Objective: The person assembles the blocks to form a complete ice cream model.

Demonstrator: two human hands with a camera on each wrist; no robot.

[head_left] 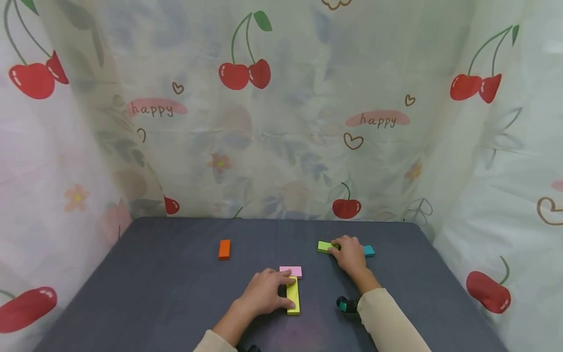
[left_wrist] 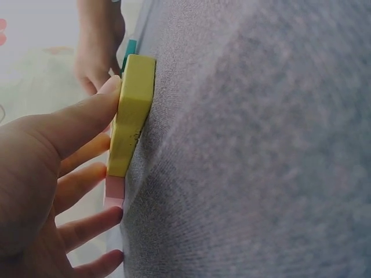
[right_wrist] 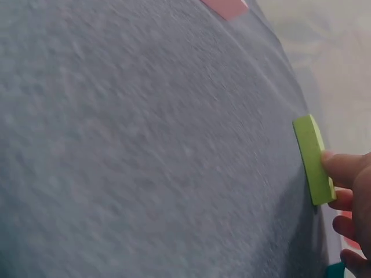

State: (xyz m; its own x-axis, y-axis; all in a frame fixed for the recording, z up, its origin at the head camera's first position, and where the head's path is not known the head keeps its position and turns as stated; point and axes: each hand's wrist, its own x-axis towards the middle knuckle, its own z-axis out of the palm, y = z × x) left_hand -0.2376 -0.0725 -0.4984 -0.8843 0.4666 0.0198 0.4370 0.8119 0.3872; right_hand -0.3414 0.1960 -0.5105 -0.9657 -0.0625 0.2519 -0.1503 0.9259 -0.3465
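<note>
My left hand rests on a yellow block that lies lengthwise on the table, thumb near its closer end and fingertips at its far end. Seen from the left wrist, the thumb presses the yellow block while the other fingers spread out. A pink block lies crosswise at the yellow one's far end. Farther right, my right hand pinches a lime green block with thumb and fingers; the right wrist view shows the thumb on the green block's face. A teal block, partly hidden, is beside that hand.
An orange block lies at the back left of the dark grey table. A curtain printed with cherries and hearts hangs behind the table and along both sides. A black strap with a green patch is at the right wrist.
</note>
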